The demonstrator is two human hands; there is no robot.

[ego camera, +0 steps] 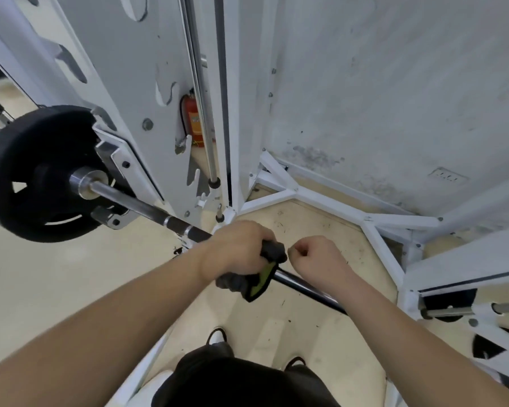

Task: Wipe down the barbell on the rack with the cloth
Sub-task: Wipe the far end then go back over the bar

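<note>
A steel barbell [147,207] runs from a black weight plate [27,174] at the left down to the lower right, resting in the white rack [135,83]. My left hand [237,249] wraps a dark grey cloth [241,282] with a yellow-green edge around the bar's middle. Just to its right, my right hand [316,258] is closed in a fist above the bar; whether it pinches a corner of the cloth is unclear. The bar passes under my right forearm.
White rack base struts [376,239] cross the beige floor ahead. A chrome guide rod [203,92] rises behind the bar, with a red fire extinguisher [193,121] beyond it. A stained white wall [394,98] stands at right. My shoes [216,336] are below.
</note>
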